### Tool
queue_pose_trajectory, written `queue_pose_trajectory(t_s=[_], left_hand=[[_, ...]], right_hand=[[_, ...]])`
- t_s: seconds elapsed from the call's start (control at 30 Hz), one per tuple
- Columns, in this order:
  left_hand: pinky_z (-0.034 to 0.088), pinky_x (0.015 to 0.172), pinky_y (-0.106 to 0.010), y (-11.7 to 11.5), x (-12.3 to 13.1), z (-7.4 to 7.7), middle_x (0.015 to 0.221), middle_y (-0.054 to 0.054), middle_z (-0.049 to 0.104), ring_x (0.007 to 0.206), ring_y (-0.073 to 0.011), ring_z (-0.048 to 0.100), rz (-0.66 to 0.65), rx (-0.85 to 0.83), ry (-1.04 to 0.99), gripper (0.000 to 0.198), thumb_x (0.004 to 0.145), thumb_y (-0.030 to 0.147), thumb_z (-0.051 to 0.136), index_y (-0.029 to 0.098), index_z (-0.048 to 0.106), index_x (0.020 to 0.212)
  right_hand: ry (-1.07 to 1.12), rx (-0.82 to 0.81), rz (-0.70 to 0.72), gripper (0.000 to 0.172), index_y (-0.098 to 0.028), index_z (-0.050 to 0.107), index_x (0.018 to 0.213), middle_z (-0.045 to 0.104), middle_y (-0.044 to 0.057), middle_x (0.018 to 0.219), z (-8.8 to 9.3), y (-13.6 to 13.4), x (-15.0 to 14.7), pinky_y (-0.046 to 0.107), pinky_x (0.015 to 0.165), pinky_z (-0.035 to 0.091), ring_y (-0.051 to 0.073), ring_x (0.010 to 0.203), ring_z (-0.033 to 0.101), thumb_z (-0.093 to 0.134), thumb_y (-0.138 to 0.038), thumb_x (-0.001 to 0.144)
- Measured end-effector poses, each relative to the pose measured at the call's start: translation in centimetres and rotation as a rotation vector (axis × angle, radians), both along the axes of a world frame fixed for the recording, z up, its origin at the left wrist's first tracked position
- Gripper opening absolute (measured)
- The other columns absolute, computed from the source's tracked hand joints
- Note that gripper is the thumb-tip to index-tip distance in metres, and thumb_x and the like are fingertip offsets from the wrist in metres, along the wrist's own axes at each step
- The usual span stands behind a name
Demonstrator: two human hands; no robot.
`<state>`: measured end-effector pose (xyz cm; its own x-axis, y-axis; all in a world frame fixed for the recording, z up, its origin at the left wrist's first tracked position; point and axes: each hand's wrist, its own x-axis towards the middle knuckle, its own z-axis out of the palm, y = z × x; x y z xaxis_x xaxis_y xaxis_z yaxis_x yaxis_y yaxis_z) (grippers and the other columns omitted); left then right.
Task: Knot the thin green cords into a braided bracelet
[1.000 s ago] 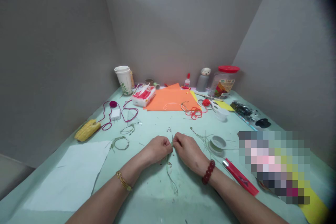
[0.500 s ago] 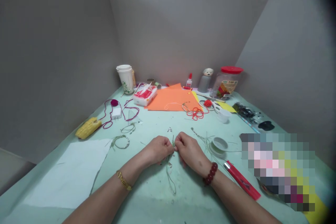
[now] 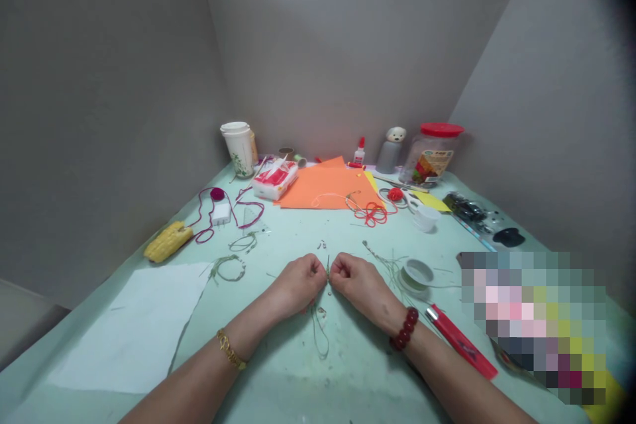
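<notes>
The left hand [image 3: 297, 286] and right hand [image 3: 362, 286] are curled shut, close together, and I think both pinch a thin green string [image 3: 328, 267].

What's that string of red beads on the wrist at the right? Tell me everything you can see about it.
The dark red bead bracelet is a single strand of round, glossy beads; they could be polished stone or wood, but the material cannot be told from here. It circles the person's right wrist, just behind the right hand, with the beads resting against the skin. The strand's underside is hidden, and no clasp shows.
</notes>
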<state>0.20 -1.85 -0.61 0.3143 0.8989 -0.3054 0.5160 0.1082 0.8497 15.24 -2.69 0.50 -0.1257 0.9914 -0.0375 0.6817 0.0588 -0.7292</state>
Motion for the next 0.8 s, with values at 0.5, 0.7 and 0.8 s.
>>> queue_pose_trajectory(t_s=[0.5,0.7,0.8], left_hand=[[0.014,0.032,-0.018,0.6,-0.1,1.5,0.042,0.009,0.041,0.03,-0.0023,0.024,-0.033,-0.264,-0.28,0.02,0.073,0.034,0.055,0.018,0.045,0.066],[0.012,0.033,-0.018,0.7,-0.2,1.7,0.041,0.01,0.038,0.03,-0.0017,0.023,0.0,-0.284,-0.296,0.02,0.072,0.035,0.058,0.017,0.048,0.068],[0.011,0.033,-0.019,0.8,-0.2,1.8,0.04,0.009,0.038,0.031,-0.002,0.025,-0.005,-0.294,-0.3,0.019,0.071,0.032,0.058,0.016,0.049,0.064]], right_hand=[[0.579,-0.49,-0.202,0.012,-0.018,0.047,0.081,0.057,-0.002,0.06,1.9,-2.9,-1.4,0.02,0.03,0.03,0.007,0.034,0.041,0.049,-0.028,0.075],[0.92,-0.568,-0.253,0.013,-0.015,0.051,0.086,0.059,-0.002,0.064,1.3,-3.8,-2.4,0.015,0.031,0.032,0.003,0.034,0.037,0.047,-0.019,0.074],[1.006,-0.662,-0.17,0.012,-0.013,0.054,0.078,0.056,-0.002,0.058,1.3,-3.7,-3.2,0.015,0.031,0.029,0.002,0.032,0.035,0.043,-0.017,0.077]])
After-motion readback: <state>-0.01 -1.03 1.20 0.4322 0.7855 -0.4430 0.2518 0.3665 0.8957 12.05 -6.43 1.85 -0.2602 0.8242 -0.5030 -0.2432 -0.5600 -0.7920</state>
